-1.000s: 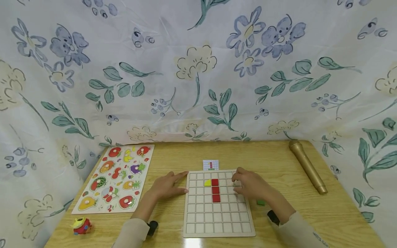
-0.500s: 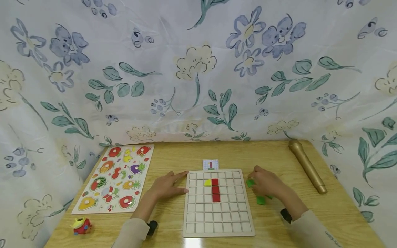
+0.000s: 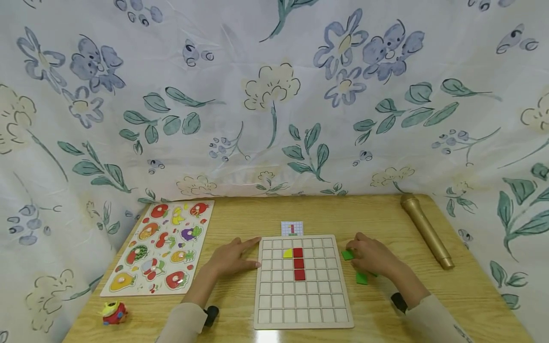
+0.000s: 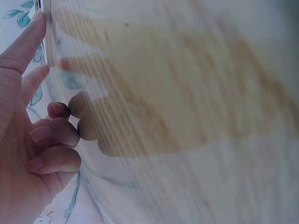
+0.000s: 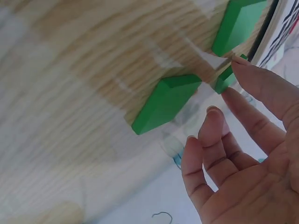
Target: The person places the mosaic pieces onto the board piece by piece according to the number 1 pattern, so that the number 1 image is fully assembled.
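Note:
My left hand (image 3: 233, 257) rests at the left edge of a wooden grid board (image 3: 304, 314), thumb and index finger stretched out to its rim. In the left wrist view, the other fingers (image 4: 56, 133) of that hand are curled. One yellow tile (image 3: 288, 254) with a rounded corner and three red tiles (image 3: 299, 263) lie in the board's cells. Right of the board, my right hand (image 3: 373, 255) pinches a green tile (image 5: 225, 80) between thumb and index finger, low over the table. Two more green tiles (image 5: 167, 103) lie close by, one partly hidden by the hand in the head view.
A small pattern card (image 3: 292, 227) lies behind the board. On the left are a fruit puzzle board (image 3: 171, 247) and a small red and yellow toy (image 3: 114, 313). A gold microphone (image 3: 424, 228) lies at the right. A floral curtain (image 3: 240, 157) hangs behind the table (image 3: 240, 214).
My right hand has moved from over the board's right side to the green tiles beside it, and its fingers have come to one of them. The left hand stays where it was.

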A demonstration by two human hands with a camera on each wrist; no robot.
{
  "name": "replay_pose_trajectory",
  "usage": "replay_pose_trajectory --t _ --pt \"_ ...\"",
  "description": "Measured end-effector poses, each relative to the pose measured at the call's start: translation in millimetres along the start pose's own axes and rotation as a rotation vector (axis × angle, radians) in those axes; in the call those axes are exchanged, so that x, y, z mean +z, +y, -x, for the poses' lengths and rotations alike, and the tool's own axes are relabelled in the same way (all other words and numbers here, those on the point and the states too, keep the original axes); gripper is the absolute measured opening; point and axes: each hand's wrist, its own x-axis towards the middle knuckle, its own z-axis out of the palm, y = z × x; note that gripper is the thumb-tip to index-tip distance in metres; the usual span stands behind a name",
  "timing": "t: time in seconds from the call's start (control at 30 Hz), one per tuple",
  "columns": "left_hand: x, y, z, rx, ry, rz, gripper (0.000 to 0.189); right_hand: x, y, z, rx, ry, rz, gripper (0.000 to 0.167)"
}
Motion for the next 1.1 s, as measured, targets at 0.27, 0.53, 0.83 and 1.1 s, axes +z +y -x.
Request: replay_pose_trajectory --t 0.27,0.53,0.83,1.1 --pt "0.8 0.4 0.2 -0.013 0.002 0.001 0.075 6 5 2.5 -0.01 0.017 -0.033 0.022" --pt "2.2 -1.4 0.0 -0.011 0.006 -0.005 0.075 9 7 5.3 -0.062 0.069 -0.034 0.02" --pt "2.4 -1.4 0.4 -0.011 0.011 0.002 0.074 14 8 6.2 -0.008 0.098 0.023 0.019" --pt "1.5 -0.8 0.0 -0.013 0.002 -0.003 0.075 10 -6 4.8 0.011 0.168 0.1 0.019"
